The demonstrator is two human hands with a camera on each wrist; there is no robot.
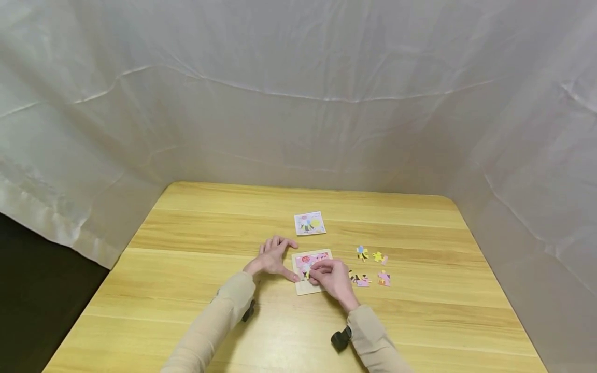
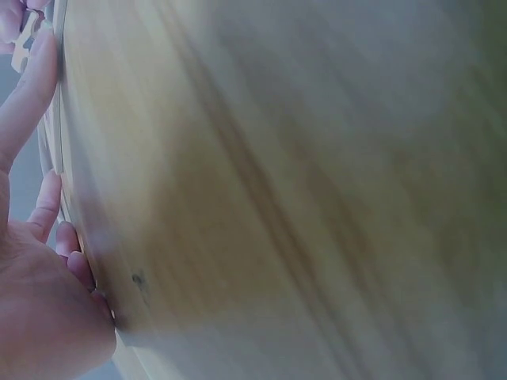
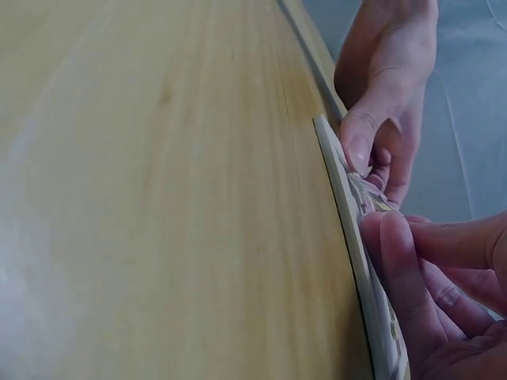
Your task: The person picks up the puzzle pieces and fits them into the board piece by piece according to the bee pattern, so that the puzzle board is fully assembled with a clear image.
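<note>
A small wooden puzzle tray (image 1: 322,254) lies on the table, partly filled with pink pieces. My left hand (image 1: 276,255) rests flat on the wood beside the tray's left edge, fingers spread, thumb against the frame. My right hand (image 1: 321,271) is over the tray, fingers curled, pinching a yellow-and-black puzzle piece (image 1: 307,274) down on it. In the right wrist view the tray's edge (image 3: 339,178) runs between the left thumb (image 3: 358,149) and my right fingertips (image 3: 400,265). The left wrist view shows only my left palm (image 2: 40,317) and blurred tabletop (image 2: 277,198).
A picture card (image 1: 309,223) lies just beyond the tray. Several loose puzzle pieces lie right of the tray, among them a blue-yellow one (image 1: 362,253), a yellow one (image 1: 378,256) and a pink one (image 1: 384,278). White sheeting surrounds the table (image 1: 186,290) on three sides.
</note>
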